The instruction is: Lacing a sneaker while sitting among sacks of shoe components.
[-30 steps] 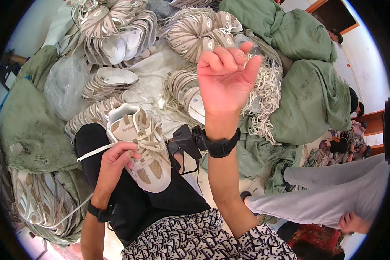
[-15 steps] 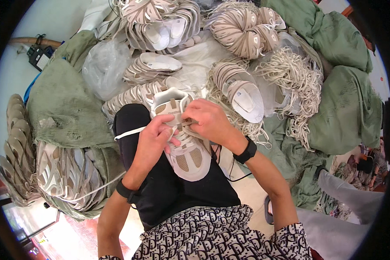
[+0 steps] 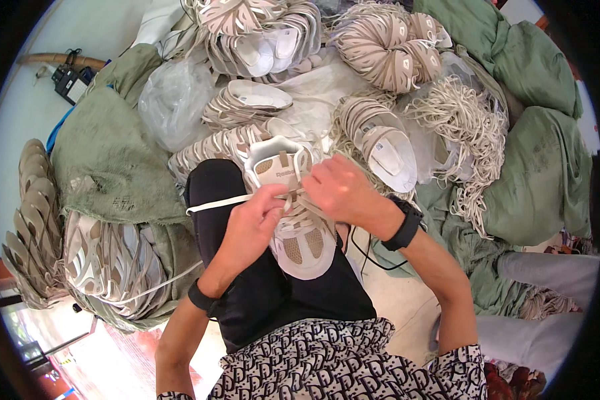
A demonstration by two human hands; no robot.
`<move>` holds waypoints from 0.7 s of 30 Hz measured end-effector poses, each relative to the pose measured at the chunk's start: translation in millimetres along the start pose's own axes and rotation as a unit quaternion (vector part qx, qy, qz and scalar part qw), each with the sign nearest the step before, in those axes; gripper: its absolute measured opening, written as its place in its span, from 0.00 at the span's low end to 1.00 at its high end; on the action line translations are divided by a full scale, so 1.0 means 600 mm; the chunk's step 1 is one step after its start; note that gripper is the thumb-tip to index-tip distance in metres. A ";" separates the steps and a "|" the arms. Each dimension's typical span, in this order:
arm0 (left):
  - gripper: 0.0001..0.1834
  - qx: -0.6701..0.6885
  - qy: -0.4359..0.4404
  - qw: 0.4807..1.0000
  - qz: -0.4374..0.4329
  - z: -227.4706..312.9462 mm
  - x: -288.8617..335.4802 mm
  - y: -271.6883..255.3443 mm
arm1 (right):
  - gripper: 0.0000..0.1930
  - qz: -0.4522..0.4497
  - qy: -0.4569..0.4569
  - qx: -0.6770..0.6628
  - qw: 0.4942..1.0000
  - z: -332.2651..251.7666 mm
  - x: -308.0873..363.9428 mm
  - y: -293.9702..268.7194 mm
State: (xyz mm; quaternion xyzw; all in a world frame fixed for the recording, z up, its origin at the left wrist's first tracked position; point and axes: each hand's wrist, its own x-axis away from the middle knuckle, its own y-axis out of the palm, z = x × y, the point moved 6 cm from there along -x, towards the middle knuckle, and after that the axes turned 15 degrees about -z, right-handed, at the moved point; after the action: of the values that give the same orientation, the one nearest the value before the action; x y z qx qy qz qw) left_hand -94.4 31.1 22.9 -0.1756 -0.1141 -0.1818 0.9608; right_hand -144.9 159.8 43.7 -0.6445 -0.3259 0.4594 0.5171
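Note:
A beige and white sneaker (image 3: 305,252) rests on my black-trousered thigh, its toe toward me and its open collar away. My left hand (image 3: 250,230) is closed in a pinch at the left side of the lacing, on the white shoelace (image 3: 221,203), part of which trails left over my knee. Opposite it, my right hand (image 3: 343,190) is curled shut at the right side of the eyelets, knuckles up. The lace seems to run into its fingers, though its fingertips are mostly hidden. Between my hands the upper lacing is partly covered.
Stacked shoe uppers (image 3: 260,50) lie ahead, with another ring of uppers (image 3: 390,50) beside them. A tangle of cream laces (image 3: 470,127) hangs at the right near green sacks (image 3: 537,173). More uppers (image 3: 110,263) sit at left. Another person's grey-trousered legs (image 3: 540,333) are at lower right.
The whole view has shifted slightly. My left fingers have drawn together into a pinch, and my right hand has curled tighter and turned knuckles up. The sneaker stays on my thigh.

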 end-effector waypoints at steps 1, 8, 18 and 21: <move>0.16 -0.023 -0.004 1.000 0.006 0.002 0.000 0.002 | 0.03 -0.005 0.005 0.011 1.000 0.005 0.002 -0.002; 0.16 -0.178 0.024 0.984 0.007 0.015 -0.012 -0.008 | 0.03 -0.002 0.019 0.019 1.000 0.015 0.017 -0.004; 0.14 -0.235 0.004 0.972 0.019 0.031 -0.035 -0.008 | 0.03 -0.055 0.010 0.035 0.998 0.017 0.031 -0.005; 0.14 -0.266 -0.024 0.963 0.024 0.029 -0.036 -0.011 | 0.04 -0.053 0.028 0.015 0.998 0.024 0.021 0.022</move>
State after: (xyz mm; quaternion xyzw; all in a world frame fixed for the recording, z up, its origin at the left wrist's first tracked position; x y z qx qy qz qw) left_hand -119.0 38.6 34.6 -0.4321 -0.0805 -0.1781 0.8804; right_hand -154.3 173.3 27.0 -0.6312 -0.3374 0.4182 0.5594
